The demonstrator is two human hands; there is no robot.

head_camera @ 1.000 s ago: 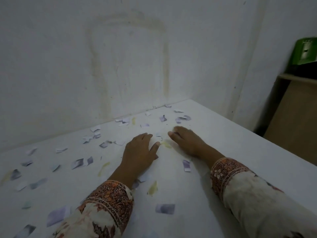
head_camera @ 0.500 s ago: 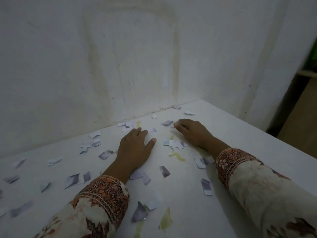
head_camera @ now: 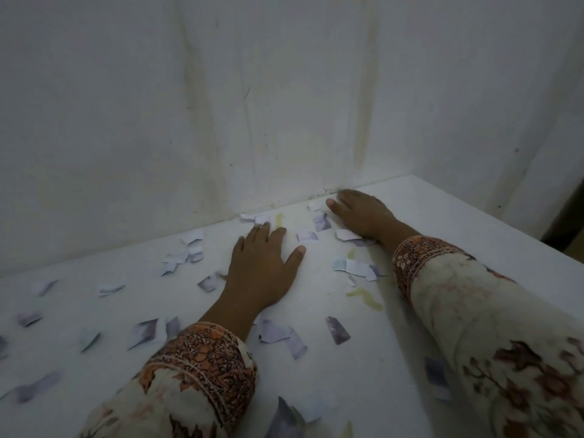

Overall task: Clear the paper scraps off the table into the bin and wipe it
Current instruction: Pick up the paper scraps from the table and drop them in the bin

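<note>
Several small white, grey and yellow paper scraps [head_camera: 357,267] lie scattered over the white table [head_camera: 373,349]. My left hand [head_camera: 262,267] lies flat on the tabletop with fingers straight, its fingertips close to the scraps at the wall. My right hand [head_camera: 360,213] lies flat at the far corner by the wall, fingers spread, with scraps [head_camera: 322,223] just left of its thumb and one scrap [head_camera: 347,234] against its heel. Neither hand holds anything. More scraps [head_camera: 143,332] lie left of my left sleeve.
A stained white wall [head_camera: 252,105] rises right behind the table's far edge and turns a corner at the right. The table's right edge [head_camera: 512,221] runs diagonally, with a dark gap beyond it. No bin or cloth is in view.
Both hands have slid forward across the table toward the wall. The right hand now reaches the far corner. Scraps that lay ahead of the hands now lie between and behind them.
</note>
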